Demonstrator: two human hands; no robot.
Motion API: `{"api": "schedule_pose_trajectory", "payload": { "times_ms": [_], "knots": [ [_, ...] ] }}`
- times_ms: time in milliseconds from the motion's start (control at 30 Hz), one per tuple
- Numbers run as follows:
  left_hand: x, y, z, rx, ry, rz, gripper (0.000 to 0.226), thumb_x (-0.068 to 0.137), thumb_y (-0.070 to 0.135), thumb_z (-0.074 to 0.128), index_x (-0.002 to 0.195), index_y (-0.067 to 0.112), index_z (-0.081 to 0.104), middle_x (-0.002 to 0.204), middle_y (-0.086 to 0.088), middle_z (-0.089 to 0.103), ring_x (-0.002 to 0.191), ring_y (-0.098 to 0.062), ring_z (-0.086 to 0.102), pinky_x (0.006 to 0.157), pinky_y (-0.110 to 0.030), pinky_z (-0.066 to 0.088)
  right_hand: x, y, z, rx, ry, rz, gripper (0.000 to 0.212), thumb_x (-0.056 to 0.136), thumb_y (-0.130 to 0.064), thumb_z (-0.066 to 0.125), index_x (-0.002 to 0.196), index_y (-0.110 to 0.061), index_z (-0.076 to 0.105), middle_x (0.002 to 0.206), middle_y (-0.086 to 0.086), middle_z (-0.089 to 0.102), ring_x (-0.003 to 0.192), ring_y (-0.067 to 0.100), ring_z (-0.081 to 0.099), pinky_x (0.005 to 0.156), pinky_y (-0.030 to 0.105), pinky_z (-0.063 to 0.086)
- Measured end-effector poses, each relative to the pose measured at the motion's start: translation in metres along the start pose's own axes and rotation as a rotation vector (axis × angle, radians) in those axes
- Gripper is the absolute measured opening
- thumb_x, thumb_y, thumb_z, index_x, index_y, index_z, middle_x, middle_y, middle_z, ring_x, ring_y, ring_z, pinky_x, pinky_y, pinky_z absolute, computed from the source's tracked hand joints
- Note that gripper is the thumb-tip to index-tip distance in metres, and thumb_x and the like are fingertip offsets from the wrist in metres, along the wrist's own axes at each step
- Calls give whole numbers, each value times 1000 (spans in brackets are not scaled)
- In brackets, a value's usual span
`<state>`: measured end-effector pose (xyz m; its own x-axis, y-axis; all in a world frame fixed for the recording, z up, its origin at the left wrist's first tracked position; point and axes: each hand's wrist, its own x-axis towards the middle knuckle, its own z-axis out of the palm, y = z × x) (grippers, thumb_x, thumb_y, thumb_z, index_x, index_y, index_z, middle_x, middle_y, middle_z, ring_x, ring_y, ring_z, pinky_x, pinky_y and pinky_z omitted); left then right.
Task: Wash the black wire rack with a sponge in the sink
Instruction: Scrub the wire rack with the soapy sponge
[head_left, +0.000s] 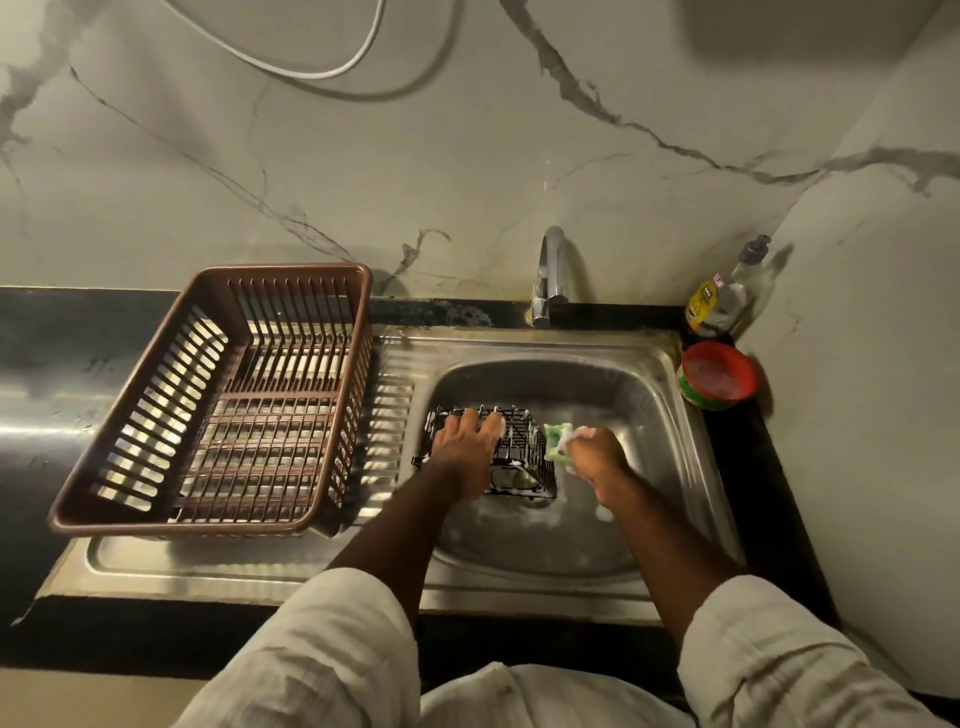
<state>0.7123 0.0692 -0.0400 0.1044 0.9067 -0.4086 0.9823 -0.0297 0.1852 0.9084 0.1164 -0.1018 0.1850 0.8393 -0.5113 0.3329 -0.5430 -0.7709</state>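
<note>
The black wire rack (522, 460) lies in the steel sink (660, 415), flecked with white foam. My left hand (465, 449) rests on top of it and grips its wires, covering its left part. My right hand (597, 457) holds a green sponge (558, 441) covered in suds, pressed against the rack's right side.
A brown plastic dish basket (208, 410) stands on the steel drainboard to the left. The tap (550, 275) rises behind the sink, with no water running. A soap bottle (727, 296) and a red tub of dish paste (719, 374) sit in the right corner by the wall.
</note>
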Motion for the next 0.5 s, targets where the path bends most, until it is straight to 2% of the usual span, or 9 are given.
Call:
{"api": "schedule_pose_trajectory", "payload": {
  "times_ms": [67,100,200,267,333,400,500],
  "knots": [
    [-1,0,-1,-12,-9,-13,91,79,1,65,154,19,18,150,-15,25,136,-39,29,112,-48,31,-6,-2,8,-24,-52,-9,14,91,-10,64,79,-6,68,81,11,69,67,19,63,54,30,56],
    [-1,0,-1,-16,-15,-17,91,79,1,65,155,19,17,151,-15,23,138,-40,27,113,-49,30,-9,-2,12,-48,-104,-4,13,90,-8,63,78,-9,67,79,9,67,69,18,62,55,28,57],
    [-4,-4,0,-24,-14,-15,88,81,4,65,155,18,18,152,-15,23,138,-39,26,114,-49,29,-6,6,20,-237,-170,-62,17,73,-14,71,62,-17,58,70,2,63,72,21,64,66,40,58],
    [-5,-6,1,-33,-15,-6,87,81,5,64,155,18,19,151,-15,23,138,-39,26,114,-49,29,13,21,23,-270,-163,-93,12,64,-21,70,60,-16,60,69,1,65,73,25,67,65,41,59],
    [-4,-8,3,-33,-24,2,89,80,3,63,155,18,19,152,-16,22,138,-40,25,114,-50,28,3,9,20,-174,-124,-109,9,71,-16,68,62,-15,67,67,2,66,65,21,64,51,26,51],
    [-5,-8,3,-30,-31,9,92,80,4,64,156,18,16,155,-16,19,140,-41,23,115,-51,27,-8,0,19,-98,-67,-96,11,81,-9,67,71,-12,72,67,1,67,60,13,59,48,17,42],
    [-6,-6,5,-60,-4,7,87,80,3,61,155,18,19,153,-15,21,138,-39,26,113,-50,28,-13,3,21,-86,-144,-71,19,84,-13,68,65,-14,67,64,-3,64,65,16,61,60,26,50]
  ]
}}
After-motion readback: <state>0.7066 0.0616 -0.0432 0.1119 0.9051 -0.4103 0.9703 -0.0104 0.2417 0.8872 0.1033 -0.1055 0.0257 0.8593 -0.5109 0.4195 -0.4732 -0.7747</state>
